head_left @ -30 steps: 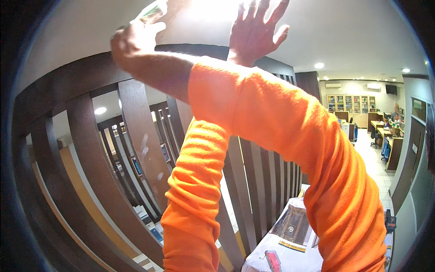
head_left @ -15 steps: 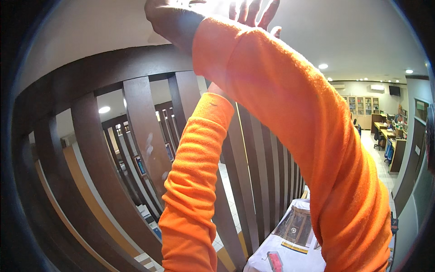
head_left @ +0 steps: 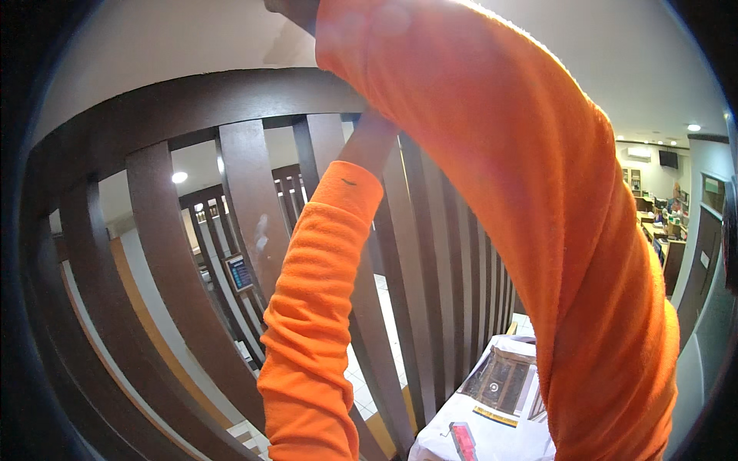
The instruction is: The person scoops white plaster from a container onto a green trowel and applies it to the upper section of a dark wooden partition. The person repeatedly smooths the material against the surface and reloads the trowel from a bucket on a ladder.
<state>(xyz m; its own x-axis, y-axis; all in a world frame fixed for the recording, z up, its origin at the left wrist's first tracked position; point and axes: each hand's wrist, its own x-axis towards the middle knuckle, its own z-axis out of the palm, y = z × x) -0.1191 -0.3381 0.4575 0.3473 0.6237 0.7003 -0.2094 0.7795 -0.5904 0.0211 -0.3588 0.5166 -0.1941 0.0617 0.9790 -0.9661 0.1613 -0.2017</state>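
Has the orange-sleeved right arm point(head_left: 500, 154) across the bare left forearm point(head_left: 369, 142) at upper centre, before the dark slatted partition point(head_left: 246, 165) spanning the frame's left and middle (cannot tell about the fingers, clenched or released, all out of view).
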